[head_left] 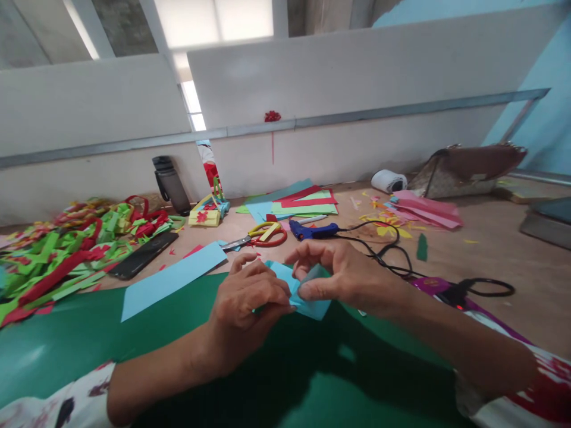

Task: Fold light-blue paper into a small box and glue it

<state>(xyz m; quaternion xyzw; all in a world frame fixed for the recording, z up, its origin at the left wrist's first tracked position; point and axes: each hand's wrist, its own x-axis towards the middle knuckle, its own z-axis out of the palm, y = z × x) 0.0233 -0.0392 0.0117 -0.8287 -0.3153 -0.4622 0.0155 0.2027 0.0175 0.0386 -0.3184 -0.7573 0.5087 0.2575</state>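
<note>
Scissors [250,239] lie left of the glue gun [314,230], both behind the held paper [314,308]

The window [191,24] at the top is glowing almost white. Below the left hand [250,294] and right hand [332,267], a dark shadow is falling on the green mat [80,327], while pale glare is shining at its left. Toward the edges, the view is stretching.

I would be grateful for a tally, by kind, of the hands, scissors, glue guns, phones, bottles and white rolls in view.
Hands: 2, left hand and right hand, both holding light blue paper
Scissors: 1
Glue gun: 1
Phone: 1
Bottle: 1
White roll: 1
Total: 7
</note>
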